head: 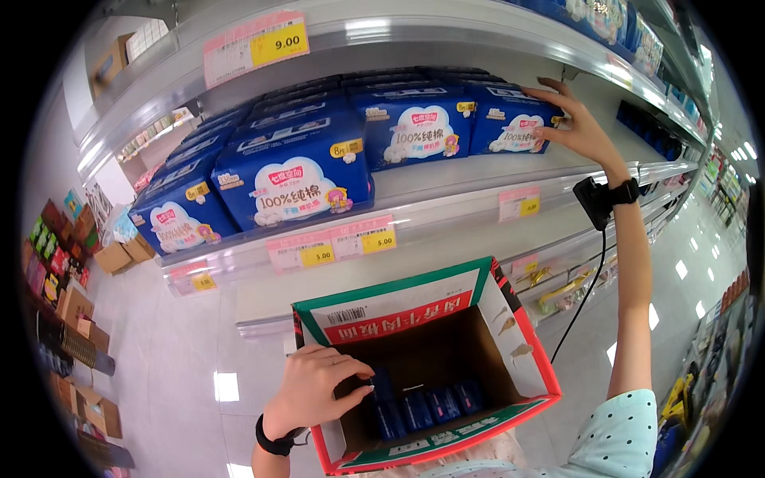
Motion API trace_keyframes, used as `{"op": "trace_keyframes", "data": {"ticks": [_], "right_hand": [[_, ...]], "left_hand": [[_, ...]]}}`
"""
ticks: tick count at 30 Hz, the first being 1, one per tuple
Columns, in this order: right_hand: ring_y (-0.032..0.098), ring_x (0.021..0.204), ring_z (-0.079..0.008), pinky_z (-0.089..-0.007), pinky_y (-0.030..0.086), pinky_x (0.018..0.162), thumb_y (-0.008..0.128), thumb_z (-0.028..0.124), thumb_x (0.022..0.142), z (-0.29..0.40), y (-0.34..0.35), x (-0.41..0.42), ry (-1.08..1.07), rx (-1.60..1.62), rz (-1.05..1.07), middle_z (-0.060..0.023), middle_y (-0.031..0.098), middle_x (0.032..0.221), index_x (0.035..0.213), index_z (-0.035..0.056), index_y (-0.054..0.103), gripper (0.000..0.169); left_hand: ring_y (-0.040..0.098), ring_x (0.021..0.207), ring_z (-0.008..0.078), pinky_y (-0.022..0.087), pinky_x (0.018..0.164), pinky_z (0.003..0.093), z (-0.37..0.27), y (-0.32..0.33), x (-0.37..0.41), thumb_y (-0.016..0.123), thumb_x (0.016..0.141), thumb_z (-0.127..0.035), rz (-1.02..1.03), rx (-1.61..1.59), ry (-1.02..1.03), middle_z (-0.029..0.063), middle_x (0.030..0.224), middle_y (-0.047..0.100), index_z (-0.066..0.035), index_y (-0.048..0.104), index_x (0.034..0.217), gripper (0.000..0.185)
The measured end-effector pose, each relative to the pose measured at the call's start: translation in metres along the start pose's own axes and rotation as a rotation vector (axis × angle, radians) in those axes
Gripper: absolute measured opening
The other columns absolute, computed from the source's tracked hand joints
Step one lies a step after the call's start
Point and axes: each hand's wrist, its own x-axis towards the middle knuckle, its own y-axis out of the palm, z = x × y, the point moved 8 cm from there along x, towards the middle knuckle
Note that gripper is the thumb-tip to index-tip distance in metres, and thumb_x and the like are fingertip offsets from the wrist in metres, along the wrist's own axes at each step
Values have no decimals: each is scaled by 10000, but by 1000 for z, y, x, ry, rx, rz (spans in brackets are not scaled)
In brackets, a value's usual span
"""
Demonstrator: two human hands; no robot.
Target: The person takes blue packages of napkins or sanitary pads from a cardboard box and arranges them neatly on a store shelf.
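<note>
On the shelf, my right hand (568, 116) has its fingers on the top and front of the rightmost blue pack of sanitary pads (511, 122). Rows of the same blue packs stand to its left, the nearest large one (287, 173) close to the shelf edge. An open cardboard box (394, 316) in red, green and white is held against my body. My left hand (329, 382) is over the box's left side, thumb and fingertips at a blue pack (381, 385) inside. Several more blue packs (442, 405) stand along the box's near wall. A black band is on each wrist.
The shelf edge (442, 191) carries price tags (363, 239), and another shelf (346, 36) runs above. A black cable (577, 310) hangs from the right wrist device. Cardboard boxes (113, 254) stand on the floor at left. Hanging goods line the lower right.
</note>
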Motion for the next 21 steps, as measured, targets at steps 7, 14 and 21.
{"op": "trace_keyframes", "data": {"ticks": [7, 14, 21], "right_hand": [[601, 1051, -229, -314, 493, 818, 665, 41, 770, 129, -5, -29, -239, 38, 115, -122, 615, 1159, 1103, 48, 632, 334], [599, 742, -353, -420, 484, 628, 572, 60, 773, 270, 157, -108, -552, 296, 1186, -186, 597, 788, 754, -16, 559, 79], [674, 812, -327, -452, 547, 689, 567, 89, 764, 279, 371, -222, -644, 211, 1316, -115, 687, 856, 963, 19, 671, 235]], "left_hand": [[610, 677, 214, 466, 676, 321, -6, -4, 9, 712, 701, -159, -44, -5, 36, 22, 725, 650, -106, 672, 794, 114], [565, 616, 235, 411, 618, 341, 1, 2, 6, 732, 657, -124, -49, -57, 20, 30, 668, 630, -91, 657, 691, 89], [507, 525, 225, 355, 549, 329, 6, 5, 3, 746, 629, -120, -76, -61, 39, 29, 533, 533, -85, 607, 592, 148]]}}
